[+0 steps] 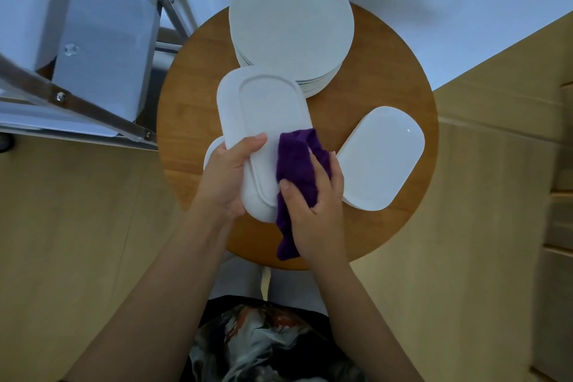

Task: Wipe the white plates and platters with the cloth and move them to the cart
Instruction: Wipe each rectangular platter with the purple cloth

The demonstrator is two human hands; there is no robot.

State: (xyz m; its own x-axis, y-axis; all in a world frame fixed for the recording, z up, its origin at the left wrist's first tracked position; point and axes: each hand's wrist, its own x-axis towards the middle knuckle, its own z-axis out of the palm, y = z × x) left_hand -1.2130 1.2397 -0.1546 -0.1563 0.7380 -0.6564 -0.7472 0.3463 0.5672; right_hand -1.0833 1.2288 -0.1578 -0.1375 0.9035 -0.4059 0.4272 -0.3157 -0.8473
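My left hand [226,177] grips the near left edge of a long white oblong platter [263,112], held above the round wooden table [186,121] with its underside up. My right hand [316,198] holds a purple cloth [297,164] pressed against the platter's near right edge. A stack of round white plates [291,22] stands at the table's far side. Another white oblong platter [384,158] lies on the table to the right. The edge of one more white dish [212,150] peeks out under my left hand.
A metal cart [102,49] with slanted bars and a pale shelf stands at the left of the table. A white wall lies beyond the table. Light wooden floor surrounds it, with wooden steps or drawers [558,189] at the right edge.
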